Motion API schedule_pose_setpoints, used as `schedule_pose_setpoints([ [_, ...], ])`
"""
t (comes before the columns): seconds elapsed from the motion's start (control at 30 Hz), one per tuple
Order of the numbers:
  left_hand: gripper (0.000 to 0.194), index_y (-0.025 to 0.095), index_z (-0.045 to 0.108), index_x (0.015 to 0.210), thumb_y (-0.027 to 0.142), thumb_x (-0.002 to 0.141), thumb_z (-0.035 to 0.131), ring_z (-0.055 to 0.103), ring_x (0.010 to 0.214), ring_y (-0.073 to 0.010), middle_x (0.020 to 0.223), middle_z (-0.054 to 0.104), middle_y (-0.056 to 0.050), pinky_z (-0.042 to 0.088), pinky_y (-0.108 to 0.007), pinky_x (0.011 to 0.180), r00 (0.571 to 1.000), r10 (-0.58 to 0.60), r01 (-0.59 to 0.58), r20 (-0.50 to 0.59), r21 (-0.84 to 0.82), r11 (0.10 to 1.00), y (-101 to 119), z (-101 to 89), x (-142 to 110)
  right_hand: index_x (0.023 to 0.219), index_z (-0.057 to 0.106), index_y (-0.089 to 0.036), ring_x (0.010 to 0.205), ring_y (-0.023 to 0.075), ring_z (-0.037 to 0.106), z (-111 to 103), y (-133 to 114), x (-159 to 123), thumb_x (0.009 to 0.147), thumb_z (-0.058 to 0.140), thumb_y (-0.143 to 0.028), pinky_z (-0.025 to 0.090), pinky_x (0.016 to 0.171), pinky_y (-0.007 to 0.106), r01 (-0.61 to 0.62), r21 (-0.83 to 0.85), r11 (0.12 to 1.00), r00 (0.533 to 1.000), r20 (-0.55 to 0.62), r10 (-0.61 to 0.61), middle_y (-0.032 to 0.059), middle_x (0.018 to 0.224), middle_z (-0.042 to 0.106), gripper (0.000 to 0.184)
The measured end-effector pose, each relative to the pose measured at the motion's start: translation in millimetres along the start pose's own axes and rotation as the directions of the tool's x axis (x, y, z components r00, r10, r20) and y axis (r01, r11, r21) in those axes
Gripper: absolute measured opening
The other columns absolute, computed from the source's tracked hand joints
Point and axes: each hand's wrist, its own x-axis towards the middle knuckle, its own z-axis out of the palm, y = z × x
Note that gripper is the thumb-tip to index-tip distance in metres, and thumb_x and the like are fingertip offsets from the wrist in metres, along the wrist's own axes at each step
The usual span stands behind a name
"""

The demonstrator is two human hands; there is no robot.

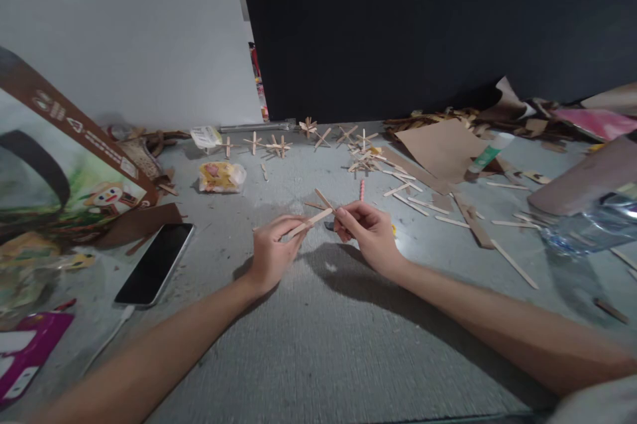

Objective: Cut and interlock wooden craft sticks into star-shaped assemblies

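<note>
My left hand [273,248] is closed in a pinch on a pale wooden craft stick [311,219] that lies nearly level above the grey floor. My right hand [365,230] is closed too, its fingers pinching a second wooden stick [324,199] that slants up and crosses the first one near its right end. The two hands sit close together at the middle of the view, just above the floor.
A black phone [156,263] with a cable lies to the left, beside a printed paper bag [60,165]. Several glued stick stars [279,145] line the far wall. Loose sticks [423,202], brown card [440,148], a glue tube [490,153] and a plastic bottle [592,225] lie on the right.
</note>
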Motion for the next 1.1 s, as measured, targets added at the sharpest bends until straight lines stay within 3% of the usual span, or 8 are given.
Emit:
schedule_pose_setpoints([
  [1.1,0.014,0.02,0.081,0.087,0.023,0.097,0.073,0.077,0.082,-0.019,0.089,0.082,-0.008,0.06,-0.029,0.075,0.997,0.059,-0.06,0.048,0.035,0.998,-0.9,-0.1,-0.2,0.079,0.066,-0.021,0.051,0.0108,0.054,-1.1,5.2,1.4,0.085,0.077,-0.068,0.05,0.051,0.027,-0.013,-0.131,0.991,0.999,-0.04,0.008,-0.0005,0.065,0.066,0.049],
])
